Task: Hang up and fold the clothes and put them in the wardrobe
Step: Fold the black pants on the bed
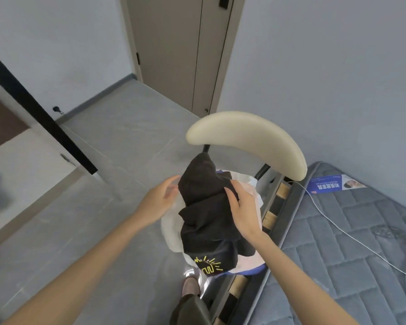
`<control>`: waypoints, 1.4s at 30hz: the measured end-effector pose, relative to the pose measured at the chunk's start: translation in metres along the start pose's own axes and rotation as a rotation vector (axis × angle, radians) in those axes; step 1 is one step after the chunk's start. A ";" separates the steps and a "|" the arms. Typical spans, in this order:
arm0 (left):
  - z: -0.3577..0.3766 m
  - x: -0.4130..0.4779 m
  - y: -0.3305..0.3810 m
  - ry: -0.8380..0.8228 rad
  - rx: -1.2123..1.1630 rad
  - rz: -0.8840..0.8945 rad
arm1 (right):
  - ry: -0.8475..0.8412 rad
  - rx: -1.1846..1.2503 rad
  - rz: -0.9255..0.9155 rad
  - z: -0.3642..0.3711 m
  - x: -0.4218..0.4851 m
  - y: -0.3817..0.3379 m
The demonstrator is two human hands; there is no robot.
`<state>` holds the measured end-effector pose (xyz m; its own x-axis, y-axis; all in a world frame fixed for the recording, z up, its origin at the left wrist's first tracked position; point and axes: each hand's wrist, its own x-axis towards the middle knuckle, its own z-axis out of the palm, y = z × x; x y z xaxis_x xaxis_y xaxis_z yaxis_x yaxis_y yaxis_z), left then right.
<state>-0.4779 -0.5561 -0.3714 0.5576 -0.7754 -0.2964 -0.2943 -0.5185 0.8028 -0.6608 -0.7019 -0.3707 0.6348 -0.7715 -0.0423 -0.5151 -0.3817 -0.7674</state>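
This is looking like a bedroom in a home. A cream-backed chair (249, 137) is standing on a grey tiled floor (103, 184) and carrying a pile of clothes (204, 207). Just right of the chair, a quilted grey mattress (338, 254) is lying on a slatted bed frame (271, 216), with a white cable (338, 228) trailing across it. Beyond the chair, a tall beige door (169, 48) is standing shut.

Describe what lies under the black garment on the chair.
Under the black garment lie white clothes, a pale pink piece and a blue edge lowest. The seat of the chair is covered by the pile, so it cannot be seen, nor how many garments there are.
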 end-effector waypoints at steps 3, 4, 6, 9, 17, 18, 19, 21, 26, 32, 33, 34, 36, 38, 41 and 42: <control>-0.025 -0.023 0.005 0.048 -0.026 0.057 | 0.032 0.120 -0.127 -0.021 -0.015 -0.059; -0.034 -0.032 0.008 0.065 -0.049 0.070 | 0.060 0.182 -0.172 -0.028 -0.019 -0.082; -0.053 -0.051 0.011 0.111 -0.073 0.089 | 0.102 0.284 -0.249 -0.042 -0.032 -0.130; -0.084 -0.087 0.012 0.174 -0.107 0.110 | 0.109 0.383 -0.384 -0.059 -0.053 -0.197; -0.165 -0.191 -0.003 0.271 -0.451 0.169 | 0.030 0.529 -0.608 -0.026 -0.095 -0.310; -0.177 -0.203 -0.004 0.320 -0.465 0.182 | 0.012 0.532 -0.605 -0.017 -0.097 -0.316; -0.191 -0.215 -0.003 0.371 -0.458 0.189 | -0.005 0.525 -0.598 -0.008 -0.097 -0.321; -0.220 -0.238 -0.003 0.470 -0.419 0.188 | -0.046 0.471 -0.580 0.013 -0.097 -0.326; -0.281 -0.287 0.002 0.548 -0.471 0.163 | -0.301 0.327 -0.425 0.070 -0.098 -0.329; -0.318 -0.317 0.025 0.581 -0.439 0.113 | -0.627 0.111 -0.483 0.100 -0.113 -0.375; -0.322 -0.321 0.029 0.551 -0.391 0.100 | -0.706 0.108 -0.545 0.102 -0.118 -0.384; -0.324 -0.324 0.033 0.518 -0.341 0.096 | -0.770 0.092 -0.596 0.106 -0.124 -0.393; -0.327 -0.330 0.041 0.479 -0.273 0.106 | -0.798 0.095 -0.658 0.116 -0.135 -0.404; -0.333 -0.336 0.047 0.497 -0.244 0.129 | -0.743 0.187 -0.684 0.126 -0.141 -0.412; -0.345 -0.346 0.049 0.541 -0.244 0.174 | -0.665 0.319 -0.720 0.131 -0.139 -0.428; -0.348 -0.349 0.048 0.553 -0.274 0.201 | -0.665 0.362 -0.727 0.130 -0.137 -0.437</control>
<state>-0.4164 -0.1853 -0.0495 0.8511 -0.5099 0.1249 -0.2665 -0.2146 0.9396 -0.4480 -0.3631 -0.1127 0.9672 0.0595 0.2471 0.2508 -0.3816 -0.8897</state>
